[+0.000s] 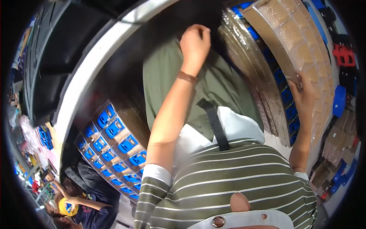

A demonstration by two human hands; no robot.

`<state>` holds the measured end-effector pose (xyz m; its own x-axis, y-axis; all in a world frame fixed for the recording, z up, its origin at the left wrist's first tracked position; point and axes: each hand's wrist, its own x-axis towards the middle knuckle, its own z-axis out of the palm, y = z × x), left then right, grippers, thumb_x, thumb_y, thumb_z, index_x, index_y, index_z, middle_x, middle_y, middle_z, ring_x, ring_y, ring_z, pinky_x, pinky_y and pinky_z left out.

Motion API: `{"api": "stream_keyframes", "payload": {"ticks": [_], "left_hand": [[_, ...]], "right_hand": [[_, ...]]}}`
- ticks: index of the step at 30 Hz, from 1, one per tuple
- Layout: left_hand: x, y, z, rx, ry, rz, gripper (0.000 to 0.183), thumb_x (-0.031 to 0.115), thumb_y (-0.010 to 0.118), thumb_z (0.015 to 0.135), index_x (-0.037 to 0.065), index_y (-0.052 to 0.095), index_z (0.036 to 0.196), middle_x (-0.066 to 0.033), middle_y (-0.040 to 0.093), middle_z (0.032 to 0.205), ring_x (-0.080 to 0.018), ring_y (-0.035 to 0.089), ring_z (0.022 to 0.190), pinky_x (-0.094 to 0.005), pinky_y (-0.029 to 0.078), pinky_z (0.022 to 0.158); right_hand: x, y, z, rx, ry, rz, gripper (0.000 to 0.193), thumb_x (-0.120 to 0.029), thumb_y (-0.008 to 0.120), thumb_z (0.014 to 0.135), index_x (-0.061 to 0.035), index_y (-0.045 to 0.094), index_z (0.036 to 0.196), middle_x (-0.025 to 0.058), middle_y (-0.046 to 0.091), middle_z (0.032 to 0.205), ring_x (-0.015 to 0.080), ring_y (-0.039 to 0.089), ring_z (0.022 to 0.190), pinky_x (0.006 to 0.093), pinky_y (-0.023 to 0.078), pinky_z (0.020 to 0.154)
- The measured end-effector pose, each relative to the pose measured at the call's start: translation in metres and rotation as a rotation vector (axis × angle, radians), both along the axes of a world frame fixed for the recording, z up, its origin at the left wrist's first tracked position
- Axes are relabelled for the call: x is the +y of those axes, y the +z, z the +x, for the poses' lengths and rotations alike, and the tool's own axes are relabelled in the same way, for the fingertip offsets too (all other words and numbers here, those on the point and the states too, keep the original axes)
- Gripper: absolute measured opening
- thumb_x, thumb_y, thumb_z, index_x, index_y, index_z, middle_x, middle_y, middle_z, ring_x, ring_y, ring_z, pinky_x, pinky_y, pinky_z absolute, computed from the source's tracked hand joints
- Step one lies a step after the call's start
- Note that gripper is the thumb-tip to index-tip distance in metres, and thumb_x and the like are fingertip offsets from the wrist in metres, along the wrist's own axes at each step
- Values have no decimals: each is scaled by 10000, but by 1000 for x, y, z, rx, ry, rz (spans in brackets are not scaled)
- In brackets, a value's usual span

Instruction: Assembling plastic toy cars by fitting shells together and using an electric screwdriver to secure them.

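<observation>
On my right, my right hand (304, 93) grips the edge of a clear plastic tray (307, 34) with moulded compartments, thumb on one side and fingers on the other. A brown cardboard strip (267, 36) runs along that edge. Just left of it stands a pile of stacked clear trays (248, 57), with blue parts (288, 95) showing along its side. My left hand (195, 40) is up over my lap, near my knee. Its fingers are curled in, and the palm is hidden, so any thing inside cannot be seen.
At the left is another stack of trays filled with blue parts (118, 145). A pale curved table edge (91, 63) crosses the upper left. A co-worker in dark clothes (101, 200) is at the lower left. A red plastic piece (343, 54) and a blue one (339, 101) lie far right.
</observation>
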<state>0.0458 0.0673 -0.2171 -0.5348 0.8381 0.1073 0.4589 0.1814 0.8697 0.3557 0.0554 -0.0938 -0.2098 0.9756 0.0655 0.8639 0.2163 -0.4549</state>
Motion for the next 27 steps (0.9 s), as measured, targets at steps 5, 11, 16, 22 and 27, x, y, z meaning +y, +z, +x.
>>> {"api": "stream_keyframes", "payload": {"ticks": [5,11,16,22,27], "left_hand": [[-17,6,-26,-141,-10,-9,308,298,580,802,13,651,894,-154,656,824,-262,637,809,-336,478,737],[-28,-17,-30,379,-170,-95,233,263,604,775,35,633,814,-138,623,816,-317,588,800,-406,465,716],[-42,-19,-31,617,-408,-281,268,275,632,757,42,626,890,-108,617,922,-272,555,933,-390,416,811],[-49,-22,-39,556,-418,-315,259,259,619,765,38,618,901,-119,611,938,-285,549,944,-402,411,825],[-50,-19,-43,538,-402,-269,271,260,610,767,32,610,913,-133,609,970,-309,539,960,-414,408,840]], "right_hand": [[0,-41,-19,-316,141,221,334,-145,620,809,-87,525,1124,136,607,1007,271,602,900,345,473,720],[1,-44,-40,-331,110,207,349,-152,622,807,-112,517,1137,127,610,1005,266,611,849,352,471,702],[5,-43,-55,-357,27,148,361,-183,619,809,-132,509,1149,122,615,1000,259,614,825,355,467,689],[8,-29,-65,-379,-13,168,363,-193,595,814,-138,507,1162,131,618,975,289,603,811,383,460,699],[19,-56,-53,-389,131,340,385,-155,622,797,-100,495,1157,130,567,772,302,566,713,387,436,621]]}}
